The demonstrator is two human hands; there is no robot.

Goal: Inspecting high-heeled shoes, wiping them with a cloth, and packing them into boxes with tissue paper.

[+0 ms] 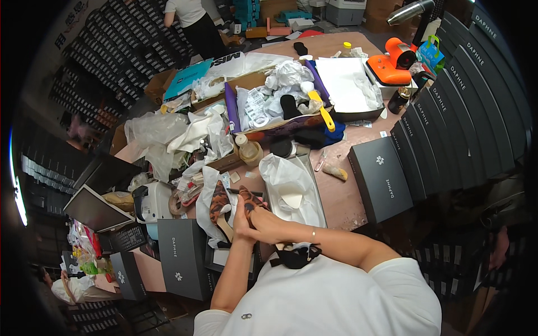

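My left hand (242,222) and my right hand (269,225) are close together in front of my chest, both closed around a leopard-print shoe (250,199) in brown and black. Its toe sticks out past the fingers; the rest is hidden by the hands. Just to the left, the matching leopard-print shoe (218,204) lies on white tissue paper (206,196) over a dark shoebox. To the right of the hands stands an open box (315,185) lined with white paper (286,178). A black item with ribbon-like ends (298,256) lies against my shirt beneath the right forearm.
Tall stacks of dark grey shoeboxes (381,179) rise at the right, more dark boxes (182,257) at the lower left. A carton with crumpled paper (263,106), a yellow-handled brush (324,115), a jar (247,150) and an orange device (389,64) crowd the table. Another person (193,22) stands far off.
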